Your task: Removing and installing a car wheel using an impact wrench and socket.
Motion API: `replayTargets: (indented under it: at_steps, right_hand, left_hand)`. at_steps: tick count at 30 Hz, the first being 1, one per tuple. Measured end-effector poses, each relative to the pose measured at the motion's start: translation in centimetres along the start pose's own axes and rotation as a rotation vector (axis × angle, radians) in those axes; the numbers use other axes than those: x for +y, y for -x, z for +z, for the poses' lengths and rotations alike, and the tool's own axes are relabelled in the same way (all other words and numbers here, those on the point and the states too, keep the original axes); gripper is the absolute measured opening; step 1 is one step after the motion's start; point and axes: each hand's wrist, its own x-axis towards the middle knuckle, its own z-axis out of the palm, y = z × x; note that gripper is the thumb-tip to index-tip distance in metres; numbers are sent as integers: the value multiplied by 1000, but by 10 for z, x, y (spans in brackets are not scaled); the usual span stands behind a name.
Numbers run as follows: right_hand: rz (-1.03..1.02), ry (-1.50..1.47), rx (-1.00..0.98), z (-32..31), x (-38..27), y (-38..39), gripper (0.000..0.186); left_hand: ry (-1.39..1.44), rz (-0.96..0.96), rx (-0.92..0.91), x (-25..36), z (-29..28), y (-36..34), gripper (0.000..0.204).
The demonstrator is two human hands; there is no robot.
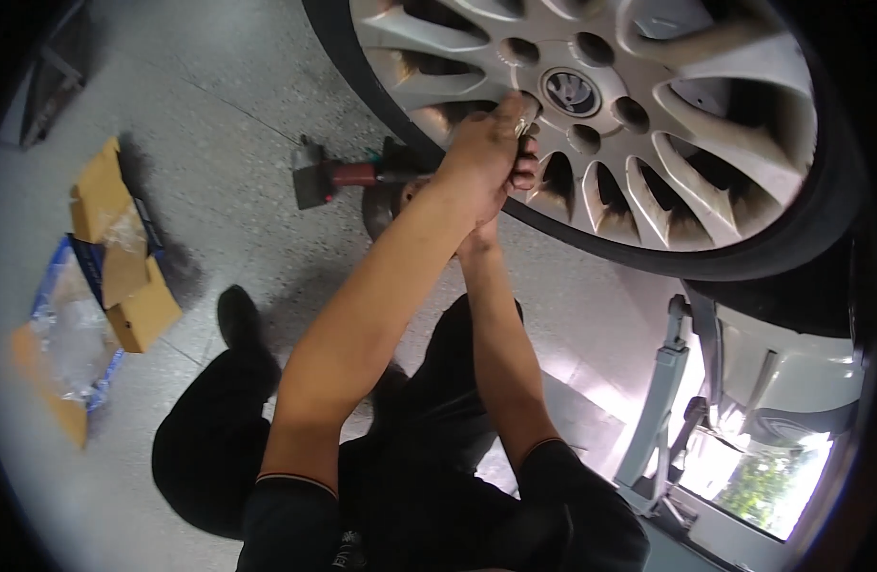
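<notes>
A silver multi-spoke wheel [605, 105] with a black tyre [591, 240] fills the upper right. My left hand [481, 157] is at one of the bolt holes beside the round centre cap [570, 91]. Its fingers are closed around a small shiny metal piece [526, 126], which looks like a wheel bolt. My right forearm rises behind the left wrist, so most of my right hand [414, 194] is hidden. What shows of it is closed on a red and black impact wrench [352, 174], held just below the tyre's left edge.
An opened cardboard box [144, 310] and a clear plastic bag [74, 334] lie on the speckled floor [219, 124] at left. A grey lift arm [656, 410] stands at lower right beneath the light-coloured car body [791, 372]. A dark metal stand [52, 86] is at far upper left.
</notes>
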Motion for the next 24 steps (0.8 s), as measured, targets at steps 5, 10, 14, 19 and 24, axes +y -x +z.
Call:
replayTargets:
  at_steps: [5, 10, 14, 19, 24]
  right_hand:
    - [81, -142, -19, 16, -11, 1, 42]
    - [80, -177, 51, 14, -10, -5, 28]
    - [137, -236, 37, 6, -9, -12, 22]
    - [117, -176, 42, -2, -10, -13, 21]
    - [107, -128, 54, -2, -11, -16, 22]
  left_hand:
    - [-669, 173, 144, 0, 7, -2, 24]
    - [-1941, 958, 337, -15, 8, -4, 35]
    - [-932, 408, 263, -13, 6, -6, 26]
    - [81, -135, -60, 9, 1, -4, 30]
    - [-1459, 710, 307, -11, 2, -7, 38]
